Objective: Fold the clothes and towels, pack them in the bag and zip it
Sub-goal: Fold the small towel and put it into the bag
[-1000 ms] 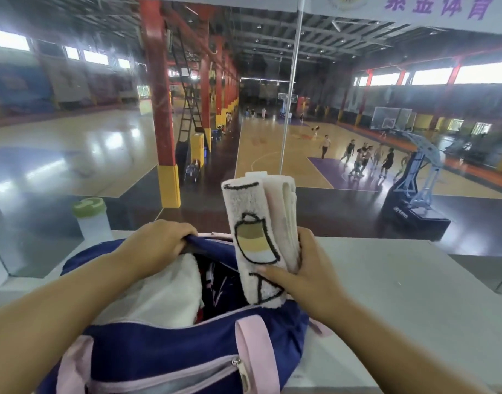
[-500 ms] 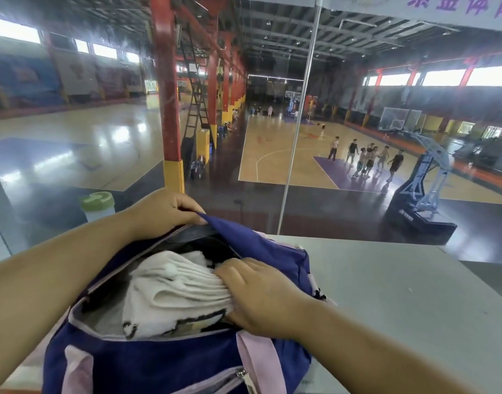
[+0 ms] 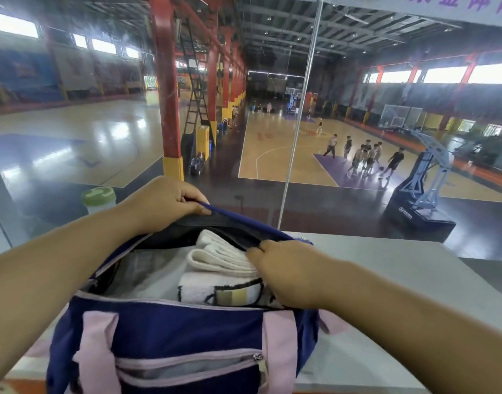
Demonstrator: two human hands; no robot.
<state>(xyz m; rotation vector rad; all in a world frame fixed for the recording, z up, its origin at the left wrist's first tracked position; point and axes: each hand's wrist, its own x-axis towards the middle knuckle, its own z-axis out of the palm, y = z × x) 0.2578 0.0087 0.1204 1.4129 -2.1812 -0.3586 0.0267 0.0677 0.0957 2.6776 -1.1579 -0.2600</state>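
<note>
The navy bag (image 3: pixel 187 325) with pink straps (image 3: pixel 279 336) stands on a grey table (image 3: pixel 386 274), and its top opening is wide open. The left hand (image 3: pixel 164 203) grips the far edge of the opening, with the fingers curled over the cloth, and holds this edge up. Inside the bag, toward its right end, lies a folded white towel (image 3: pixel 221 265); a drawing in black lines with yellow and brown bands is on its near side. The right hand (image 3: pixel 289 274) rests on the right part of the towel. Its fingers are bent near the far edge of the bag, but I cannot tell if they hold something or only press. Behind the left arm stands a bottle with a green lid (image 3: pixel 99 196).
</note>
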